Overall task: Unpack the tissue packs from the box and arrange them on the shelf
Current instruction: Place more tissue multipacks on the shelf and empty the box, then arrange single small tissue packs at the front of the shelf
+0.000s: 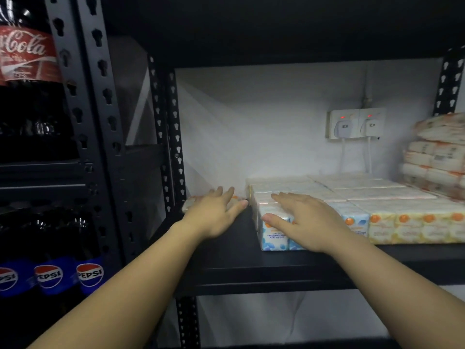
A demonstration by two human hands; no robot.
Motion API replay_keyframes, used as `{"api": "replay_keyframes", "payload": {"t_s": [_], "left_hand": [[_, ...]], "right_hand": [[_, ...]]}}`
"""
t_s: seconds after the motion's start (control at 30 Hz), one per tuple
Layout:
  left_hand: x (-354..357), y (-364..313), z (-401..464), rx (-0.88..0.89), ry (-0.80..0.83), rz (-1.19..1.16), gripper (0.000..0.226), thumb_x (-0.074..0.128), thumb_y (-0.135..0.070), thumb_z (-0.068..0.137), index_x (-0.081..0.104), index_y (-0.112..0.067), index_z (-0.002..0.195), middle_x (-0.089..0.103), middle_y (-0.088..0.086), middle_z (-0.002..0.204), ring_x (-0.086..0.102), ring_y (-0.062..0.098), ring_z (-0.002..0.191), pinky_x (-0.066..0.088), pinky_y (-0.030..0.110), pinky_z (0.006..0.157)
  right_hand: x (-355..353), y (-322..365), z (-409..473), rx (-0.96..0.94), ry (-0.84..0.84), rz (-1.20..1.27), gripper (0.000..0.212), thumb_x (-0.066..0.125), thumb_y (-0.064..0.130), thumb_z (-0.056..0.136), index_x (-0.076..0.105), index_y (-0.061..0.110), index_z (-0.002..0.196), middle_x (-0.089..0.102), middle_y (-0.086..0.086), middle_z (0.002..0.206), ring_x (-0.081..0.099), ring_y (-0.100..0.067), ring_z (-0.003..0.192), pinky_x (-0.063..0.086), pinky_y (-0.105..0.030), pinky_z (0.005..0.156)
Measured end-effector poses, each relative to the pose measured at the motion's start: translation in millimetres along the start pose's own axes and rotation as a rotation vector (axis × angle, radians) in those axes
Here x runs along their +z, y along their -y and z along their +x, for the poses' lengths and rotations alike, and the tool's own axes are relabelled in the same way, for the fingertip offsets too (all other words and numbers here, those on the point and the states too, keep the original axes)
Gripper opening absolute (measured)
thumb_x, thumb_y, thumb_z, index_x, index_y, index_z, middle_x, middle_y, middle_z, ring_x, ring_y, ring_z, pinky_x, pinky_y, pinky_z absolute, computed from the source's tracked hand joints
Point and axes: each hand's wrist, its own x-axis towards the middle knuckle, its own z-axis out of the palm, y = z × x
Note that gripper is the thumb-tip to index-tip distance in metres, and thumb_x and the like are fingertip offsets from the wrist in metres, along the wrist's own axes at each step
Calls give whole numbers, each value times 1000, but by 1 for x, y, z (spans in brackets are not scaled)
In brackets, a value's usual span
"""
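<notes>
Rows of mini tissue packs point(364, 197) lie flat across the black shelf point(226, 253); the front left ones are blue and white, those further right orange and yellow. My right hand point(299, 217) rests with straight fingers on top of the blue-and-white pack point(274, 235) at the row's left end. My left hand point(216, 210) lies flat, fingers spread, on a lone pack point(188, 201) at the shelf's far left, near the upright. A gap of bare shelf separates that pack from the rows. The box is out of view.
Larger orange-printed tissue bundles point(435, 157) are stacked at the shelf's right end. Two wall sockets point(354, 124) with plugs and cords hang behind. Black perforated uprights point(176, 137) frame the bay. The left rack holds Coca-Cola point(25, 54) and Pepsi bottles point(50, 275).
</notes>
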Motion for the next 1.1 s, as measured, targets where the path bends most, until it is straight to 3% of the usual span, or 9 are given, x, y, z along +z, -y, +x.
{"api": "replay_keyframes", "payload": {"t_s": [0.13,0.3,0.43,0.57,0.67,0.87,1.03,1.1], "left_hand": [[-1,-29,-59,129,-101,-126,77,33,-73,98,20,-35,164,19,0,172,14,19,159,15,44,129],[32,-74,-121,346,-196,-151,80,36,-75,95,25,-34,162,20,-10,171,11,9,158,11,32,129],[75,-112,-154,483,-188,-165,75,37,-71,98,29,-33,162,26,-12,168,16,7,156,13,24,124],[136,-142,-172,506,-42,-229,73,40,-69,99,31,-31,162,33,-12,165,23,7,152,19,22,122],[193,-157,-183,482,119,-242,74,38,-70,99,29,-30,161,35,-12,163,26,6,150,26,26,123],[298,-178,-208,461,472,-296,76,42,-67,101,26,-27,163,31,-7,167,24,12,153,24,29,123],[364,-198,-232,449,632,-363,73,48,-63,100,31,-26,161,39,-8,161,34,13,147,36,30,117],[387,-210,-242,444,673,-387,72,50,-61,100,35,-25,160,44,-9,156,39,12,141,39,28,112]], "right_hand": [[-6,-8,-23,5,-104,46,86,38,84,86,38,34,157,36,9,164,28,-13,152,18,-39,126],[3,-36,-92,51,-221,53,77,50,75,91,42,33,155,36,10,163,24,-9,153,8,-28,123],[29,-65,-162,178,-241,-10,69,50,68,94,50,29,151,44,8,159,34,-12,149,21,-33,121],[63,-94,-234,325,-142,19,67,58,62,94,52,27,150,49,5,156,42,-16,145,30,-37,120],[92,-115,-286,420,-31,22,68,53,65,94,51,28,151,49,5,156,41,-15,145,33,-38,121],[145,-149,-383,643,159,84,67,58,62,95,53,24,150,53,1,153,45,-15,142,39,-35,116],[182,-171,-450,819,244,141,69,53,65,95,52,25,150,58,3,148,52,-19,134,48,-37,106],[198,-179,-474,884,280,174,68,52,64,97,47,26,153,53,6,152,47,-18,138,45,-37,110]]}}
